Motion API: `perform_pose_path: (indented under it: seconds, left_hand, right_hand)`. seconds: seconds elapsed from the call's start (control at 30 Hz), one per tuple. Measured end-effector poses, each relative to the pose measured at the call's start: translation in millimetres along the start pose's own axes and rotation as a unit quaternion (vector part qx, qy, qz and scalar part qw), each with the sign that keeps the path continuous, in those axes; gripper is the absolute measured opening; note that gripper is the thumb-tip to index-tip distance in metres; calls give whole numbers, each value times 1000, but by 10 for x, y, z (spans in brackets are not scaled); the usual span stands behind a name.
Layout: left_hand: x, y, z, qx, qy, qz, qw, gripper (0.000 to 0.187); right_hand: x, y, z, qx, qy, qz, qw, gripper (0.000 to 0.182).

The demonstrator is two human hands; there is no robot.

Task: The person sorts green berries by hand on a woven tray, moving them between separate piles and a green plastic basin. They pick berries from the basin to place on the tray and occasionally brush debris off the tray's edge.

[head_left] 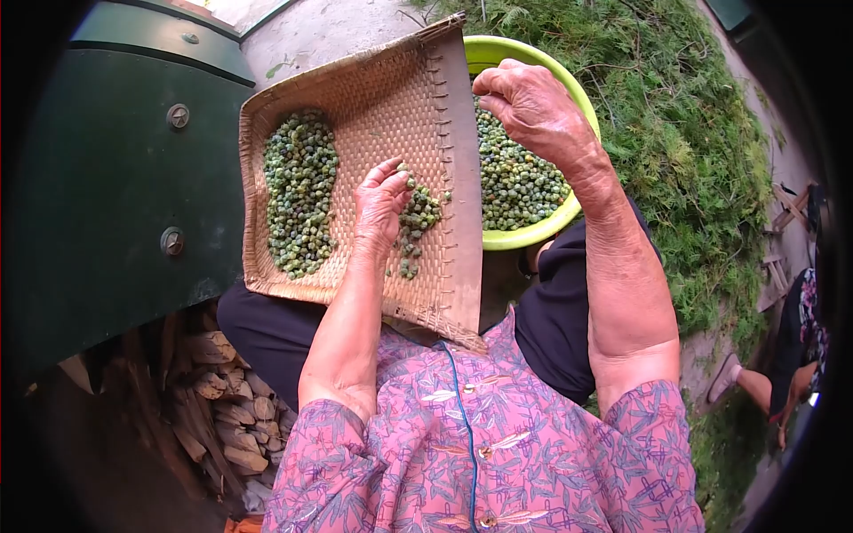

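Note:
A woven winnowing basket (378, 98) rests tilted across the lap. Small round green fruits (300, 195) form a long heap on its left side, and a smaller pile of green fruits (422, 213) lies near its flat right edge. Over that smaller pile, my left hand (380, 206) is closed, with a green fruit or two at its fingertips. My right hand (538, 107) is raised above a yellow-green basin (582, 98), thumb and fingers pinched together; whatever they hold is hidden. Many more of the green fruits (520, 186) lie in the basin, partly covered by the basket's edge.
Cut leafy green branches (675, 160) spread over the ground on the right. A dark green metal-studded panel (115, 195) stands at left, with stacked firewood (235, 417) below it. Another person's leg (755, 389) shows at the far right.

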State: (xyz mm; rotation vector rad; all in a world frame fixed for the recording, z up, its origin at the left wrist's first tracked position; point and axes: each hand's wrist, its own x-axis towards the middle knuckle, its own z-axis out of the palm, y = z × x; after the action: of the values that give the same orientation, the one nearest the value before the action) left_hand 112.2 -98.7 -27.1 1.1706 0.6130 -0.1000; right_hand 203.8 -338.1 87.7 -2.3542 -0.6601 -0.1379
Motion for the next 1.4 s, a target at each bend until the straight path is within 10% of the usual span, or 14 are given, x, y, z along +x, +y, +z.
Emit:
perform_pose_path:
  seconds: [0.33, 0.97, 1.2, 1.4]
  left_hand:
    - [-176, -63, 459, -4, -102, -75, 992, 28]
    - [-419, -542, 938, 208, -202, 95, 952, 44]
    - [-170, -222, 94, 436, 82, 318, 838, 17]
    - [-3, -240, -365, 561, 97, 278, 774, 20]
  right_hand:
    - [-11, -49, -54, -5, -31, 33, 999, 17]
    - [16, 0, -1, -12, -36, 24, 999, 17]
    - [12, 11, 15, 11, -31, 26, 999, 17]
    - [20, -24, 38, -1, -22, 6, 1000, 15]
